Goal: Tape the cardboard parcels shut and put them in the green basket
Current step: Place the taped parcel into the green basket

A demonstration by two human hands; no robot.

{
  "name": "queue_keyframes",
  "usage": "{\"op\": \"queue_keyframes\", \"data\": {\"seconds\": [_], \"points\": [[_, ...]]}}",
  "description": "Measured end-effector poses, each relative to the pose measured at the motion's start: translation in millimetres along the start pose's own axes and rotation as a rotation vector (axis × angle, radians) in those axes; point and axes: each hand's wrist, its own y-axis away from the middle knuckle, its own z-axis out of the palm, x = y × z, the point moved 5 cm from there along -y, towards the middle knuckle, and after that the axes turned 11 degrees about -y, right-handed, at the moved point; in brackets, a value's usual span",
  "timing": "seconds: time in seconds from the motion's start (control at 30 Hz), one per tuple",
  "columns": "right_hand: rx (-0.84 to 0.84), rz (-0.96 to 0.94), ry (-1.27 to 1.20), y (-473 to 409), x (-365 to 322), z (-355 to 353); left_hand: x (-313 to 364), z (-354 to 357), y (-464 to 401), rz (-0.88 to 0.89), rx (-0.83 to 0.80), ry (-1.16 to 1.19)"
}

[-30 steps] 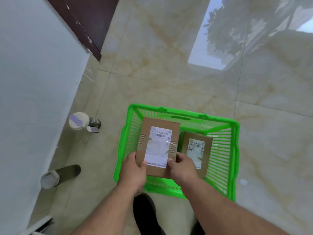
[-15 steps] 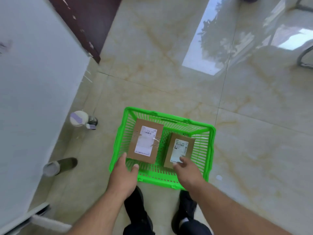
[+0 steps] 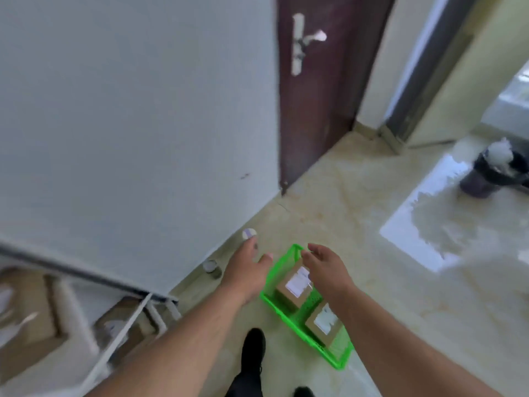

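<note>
The green basket [image 3: 279,267] stands on the floor below me. Two cardboard parcels with white labels lie inside it: one [image 3: 294,285] toward the far end, the other [image 3: 323,323] toward the near end. My left hand [image 3: 246,267] hovers left of the basket with relaxed fingers and holds nothing. My right hand [image 3: 326,265] hangs above the basket's far end, fingers relaxed and empty, partly covering the far parcel. At the lower left, blurred cardboard boxes [image 3: 25,319] show on a white surface.
A white wall [image 3: 128,110] fills the left. A dark door [image 3: 315,96] with a handle stands behind the basket. Two small cans [image 3: 213,269] sit at the foot of the wall. A dark bin [image 3: 492,173] stands far right. My black shoes [image 3: 253,348] are beside the basket.
Both hands have let go of the parcels and risen away from the basket. My view has swung up and left, so the wall, the door and the table edge appear.
</note>
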Motion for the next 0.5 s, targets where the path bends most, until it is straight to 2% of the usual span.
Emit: {"op": "queue_keyframes", "data": {"seconds": [0.23,0.5], "points": [[-0.368,-0.188,0.092,115,-31,91,-73,-80,166,-0.216,0.308,0.261],[-0.83,-0.227,0.329,250,11,195,-188,-117,312,-0.415,0.548,0.39]]}}
